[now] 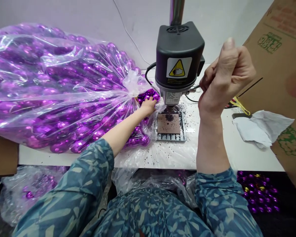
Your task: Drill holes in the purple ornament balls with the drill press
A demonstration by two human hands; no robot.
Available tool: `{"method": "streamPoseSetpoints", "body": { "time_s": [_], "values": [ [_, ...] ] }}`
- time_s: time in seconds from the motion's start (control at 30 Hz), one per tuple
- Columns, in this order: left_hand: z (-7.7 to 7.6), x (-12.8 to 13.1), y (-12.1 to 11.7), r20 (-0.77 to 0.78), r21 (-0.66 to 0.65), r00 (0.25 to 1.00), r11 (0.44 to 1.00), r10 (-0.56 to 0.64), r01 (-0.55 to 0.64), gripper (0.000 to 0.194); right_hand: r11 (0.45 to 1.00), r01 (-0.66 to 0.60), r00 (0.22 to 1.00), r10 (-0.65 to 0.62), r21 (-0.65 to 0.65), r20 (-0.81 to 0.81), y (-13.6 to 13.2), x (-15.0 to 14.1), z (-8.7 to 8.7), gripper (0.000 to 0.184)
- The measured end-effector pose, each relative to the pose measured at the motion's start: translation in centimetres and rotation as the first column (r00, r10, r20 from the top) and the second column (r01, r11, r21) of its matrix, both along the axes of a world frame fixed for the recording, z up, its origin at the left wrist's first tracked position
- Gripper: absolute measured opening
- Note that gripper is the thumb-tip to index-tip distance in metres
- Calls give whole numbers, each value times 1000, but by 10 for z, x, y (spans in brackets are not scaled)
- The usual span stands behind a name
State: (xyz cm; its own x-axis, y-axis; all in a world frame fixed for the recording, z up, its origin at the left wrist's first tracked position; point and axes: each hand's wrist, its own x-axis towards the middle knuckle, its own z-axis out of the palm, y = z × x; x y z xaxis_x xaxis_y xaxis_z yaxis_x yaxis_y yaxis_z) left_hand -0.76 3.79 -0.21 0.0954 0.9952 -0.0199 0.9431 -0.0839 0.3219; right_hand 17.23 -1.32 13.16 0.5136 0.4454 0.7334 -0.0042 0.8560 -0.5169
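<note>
My left hand [149,106] reaches out beside the knotted neck of a big clear plastic bag [135,82]. Its fingers are bent over a shiny purple faceted bauble [149,94]; part of the grip is hidden. The bag is packed with many such purple baubles. My right hand [227,75], raised, is closed in a fist around the feed lever [195,87] of a small black drill press [180,52]. Under its chuck [170,108] lies a brown square board [169,124] with a small hole, on a slotted metal base [172,137]. Dark shavings cover the board.
Crumpled white paper [259,128] and yellow-handled scissors [241,106] lie at the right, before a large cardboard box [283,92]. Purple and gold baubles [259,192] sit below the table edge at the right. Plastic wrap [133,154] spreads over the table front.
</note>
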Motion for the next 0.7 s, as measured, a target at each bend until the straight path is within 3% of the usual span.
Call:
{"method": "streamPoseSetpoints", "body": {
  "time_s": [0.1, 0.17, 0.2, 0.23, 0.3, 0.33, 0.4, 0.47, 0.53, 0.6, 0.7],
  "values": [
    [-9, -3, 6, 213, 33, 977, 999, 11, -18, 35, 1000, 16, 1000, -17, 16, 20, 1, 0, -2, 60],
    [-7, -9, 1, 425, 48, 904, 997, 41, -68, 31, 999, 11, 1000, -12, 32, 29, 2, 1, -3, 59],
    [-3, -12, -5, 573, 23, 817, 995, 64, -94, 29, 999, 1, 1000, -3, 42, 27, 3, 1, -4, 58],
    [1, -15, -12, 727, -26, 680, 994, 95, -111, 27, 999, -9, 1000, 7, 51, 23, 3, 1, -4, 58],
    [14, -20, -33, 919, -159, 351, 984, 178, -81, 25, 998, -19, 1000, 18, 61, 17, 3, 1, -5, 57],
    [21, -21, -45, 946, -213, 240, 976, 218, -47, 24, 998, -16, 1000, 15, 62, 15, 3, 1, -5, 57],
    [32, -21, -73, 955, -277, 113, 961, 275, 3, 24, 998, 0, 1000, -1, 57, 11, 2, 1, -5, 58],
    [38, -17, -99, 956, -291, 57, 956, 289, 32, 27, 999, 26, 999, -27, 40, 17, -1, 0, -5, 60],
    [38, -9, -120, 956, -294, 49, 952, 291, 84, 32, 998, 70, 996, -70, -1, 50, -3, -1, -4, 59],
    [31, 2, -133, 950, -314, 52, 938, 309, 150, 41, 995, 98, 993, -96, -27, 75, -5, -2, -4, 60],
    [14, 17, -137, 924, -379, 10, 911, 383, 164, 27, 998, 68, 996, -68, -2, 65, -7, -1, -4, 62]
  ]
}}
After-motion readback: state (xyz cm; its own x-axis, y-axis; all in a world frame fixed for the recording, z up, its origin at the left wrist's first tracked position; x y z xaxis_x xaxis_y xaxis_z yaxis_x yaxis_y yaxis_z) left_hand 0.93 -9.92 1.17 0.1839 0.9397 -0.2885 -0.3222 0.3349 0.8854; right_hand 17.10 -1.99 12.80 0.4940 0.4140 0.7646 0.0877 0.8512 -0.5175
